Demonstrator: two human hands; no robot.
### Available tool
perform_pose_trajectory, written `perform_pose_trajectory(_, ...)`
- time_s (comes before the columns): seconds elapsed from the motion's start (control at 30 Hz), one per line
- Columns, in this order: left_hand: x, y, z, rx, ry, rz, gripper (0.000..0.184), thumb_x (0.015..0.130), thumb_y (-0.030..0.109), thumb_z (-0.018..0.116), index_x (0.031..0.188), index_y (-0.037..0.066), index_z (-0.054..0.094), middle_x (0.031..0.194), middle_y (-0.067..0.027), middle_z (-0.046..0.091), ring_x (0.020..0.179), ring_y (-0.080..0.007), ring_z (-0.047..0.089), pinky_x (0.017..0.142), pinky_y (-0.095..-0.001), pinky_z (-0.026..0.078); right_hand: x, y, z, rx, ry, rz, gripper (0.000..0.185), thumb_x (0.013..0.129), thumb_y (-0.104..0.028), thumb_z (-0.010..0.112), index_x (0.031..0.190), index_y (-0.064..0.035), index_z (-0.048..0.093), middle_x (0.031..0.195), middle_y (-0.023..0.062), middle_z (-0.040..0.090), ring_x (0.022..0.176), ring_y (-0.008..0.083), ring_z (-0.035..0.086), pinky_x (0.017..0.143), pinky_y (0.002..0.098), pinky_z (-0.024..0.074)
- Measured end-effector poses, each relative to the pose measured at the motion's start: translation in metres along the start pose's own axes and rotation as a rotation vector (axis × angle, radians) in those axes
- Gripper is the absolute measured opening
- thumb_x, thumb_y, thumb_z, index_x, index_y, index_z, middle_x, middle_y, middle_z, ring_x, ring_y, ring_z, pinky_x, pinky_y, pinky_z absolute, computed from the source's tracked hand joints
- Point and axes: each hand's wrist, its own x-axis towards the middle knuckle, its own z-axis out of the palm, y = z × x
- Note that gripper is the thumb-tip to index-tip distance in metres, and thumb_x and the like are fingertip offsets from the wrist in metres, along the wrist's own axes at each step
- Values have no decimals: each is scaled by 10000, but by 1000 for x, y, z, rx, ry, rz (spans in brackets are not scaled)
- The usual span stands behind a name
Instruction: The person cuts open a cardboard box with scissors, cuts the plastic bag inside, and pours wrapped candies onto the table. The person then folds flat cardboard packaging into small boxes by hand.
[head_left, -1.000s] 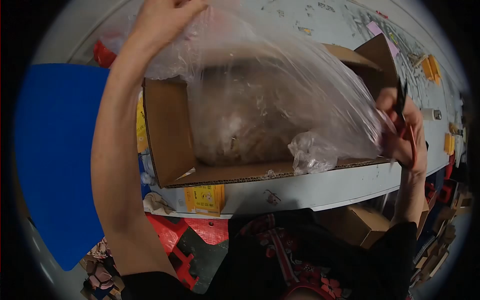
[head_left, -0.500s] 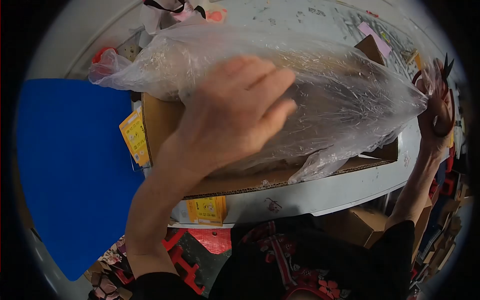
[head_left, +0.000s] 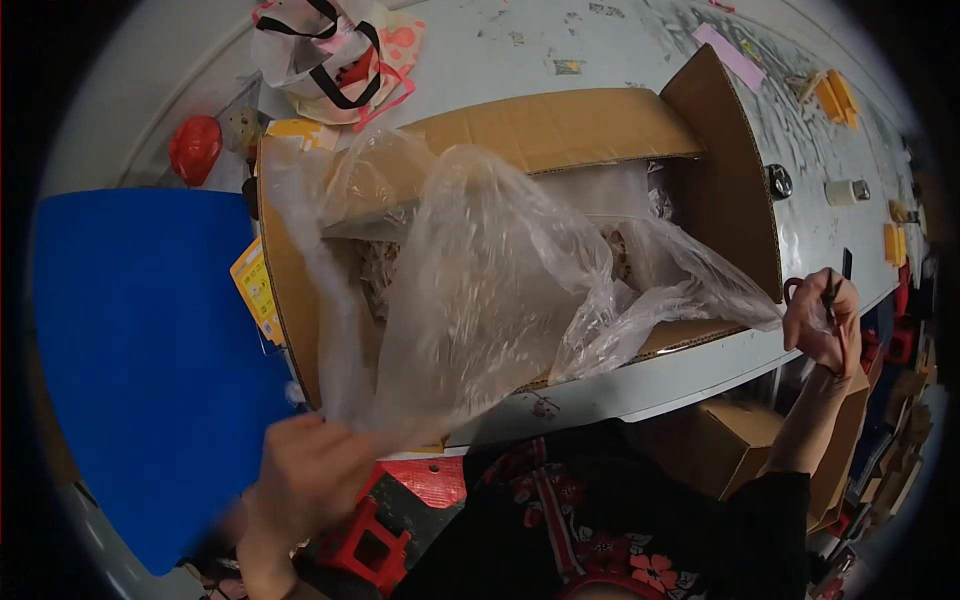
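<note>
1. The cardboard box [head_left: 560, 125] sits on the desk [head_left: 480, 60]; its far flap leans inward over the opening, and its right end flap stands up.
2. The clear plastic film [head_left: 480, 270] lies draped across the box, peaked and wrinkled in the middle, and stretches past both ends of the near edge. Brownish contents show through gaps inside the box, too obscured to identify.
3. The person's left hand [head_left: 320, 465] is at the near left corner of the box, its fingers closed in on the film's edge; blur hides the finer details of the hold.
4. The person's right hand [head_left: 822, 325] is just beyond the near right corner of the box. Its fingers are curled around red-handled scissors [head_left: 842, 350], with the gathered end of the film also in the grasp.
5. Left of the box are a large blue panel [head_left: 150, 340], yellow packets [head_left: 258, 290] close against its side, and, farther back, a red object [head_left: 195, 150].
6. Behind the box's far left corner is a bag with black handles [head_left: 330, 70].
7. Right of the box, a white roll [head_left: 845, 192] lies on the desk.
</note>
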Motion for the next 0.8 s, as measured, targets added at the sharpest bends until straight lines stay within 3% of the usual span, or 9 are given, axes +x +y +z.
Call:
perform_pose_trajectory(0.07, -24, 12, 22, 17, -10, -3, 177, 635, 10, 599, 799, 77, 618, 646, -49, 547, 594, -217, 581, 538, -314, 439, -11, 13, 7, 4, 67, 94, 232, 719, -42, 570, 945, -3, 535, 651, 59, 578, 558, 74, 512, 502, 181, 365)
perform_pose_trajectory(0.1, -34, 14, 37, 36, -9, -8, 171, 624, 14, 607, 783, 75, 617, 658, -43, 546, 609, -206, 584, 544, -308, 435, -16, 17, 2, -6, 35, 338, 314, 708, -43, 560, 1017, 0, 524, 705, 44, 579, 605, 70, 510, 545, 194, 374)
perform_pose_trajectory(0.23, -62, -5, 134, -66, -62, -19, 154, 626, 18, 615, 767, 80, 619, 736, -42, 575, 670, -214, 596, 582, -320, 443, -39, 53, 18, -135, -57, 475, 338, 747, 6, 606, 1071, 15, 508, 764, 25, 596, 744, 77, 538, 668, 196, 409)
perform_pose_trajectory(0.3, -67, -16, 175, -222, 124, -177, 138, 652, 26, 611, 773, 92, 623, 758, -42, 576, 714, -231, 592, 611, -334, 446, -48, 78, 19, -149, -101, 597, 356, 772, 13, 596, 1113, 35, 498, 837, 26, 599, 781, 79, 536, 698, 199, 418)
perform_pose_trajectory(0.43, -74, -20, 186, -537, 243, -393, 99, 689, 39, 601, 772, 88, 623, 780, -53, 580, 735, -253, 587, 650, -351, 442, -64, 63, -3, -179, -119, 749, 305, 812, -28, 587, 1100, 38, 513, 782, 34, 580, 672, 71, 511, 594, 199, 423)
perform_pose_trajectory(0.5, -77, -13, 162, -594, 202, -419, 65, 701, 38, 611, 762, 56, 617, 782, -76, 577, 767, -255, 578, 668, -361, 439, -72, 45, -27, -342, -7, 646, 287, 826, -62, 586, 1093, 18, 522, 747, 29, 574, 591, 53, 473, 529, 190, 387)
perform_pose_trajectory(0.57, -72, -8, 130, -501, 185, -374, 64, 697, 34, 622, 760, 40, 613, 786, -81, 577, 781, -257, 573, 676, -362, 442, -73, 31, -39, -275, 339, 373, 304, 839, -104, 599, 1116, -5, 522, 745, 29, 575, 544, 28, 425, 492, 170, 338)
perform_pose_trajectory(0.67, -63, 1, 100, -350, 237, -322, 83, 705, 30, 632, 784, 20, 608, 802, -95, 579, 806, -260, 565, 684, -361, 449, -46, -9, -12, -411, 355, -35, 354, 901, -181, 527, 1201, -2, 471, 841, 68, 584, 558, 31, 442, 497, 164, 338)
perform_pose_trajectory(0.8, -28, 21, 58, -197, 536, -249, 129, 758, 46, 601, 884, 21, 603, 825, -115, 579, 813, -276, 562, 700, -360, 456, 7, -37, 88, -261, 284, -167, 338, 896, -147, 524, 1188, 15, 471, 905, 97, 594, 677, 102, 540, 580, 200, 412)
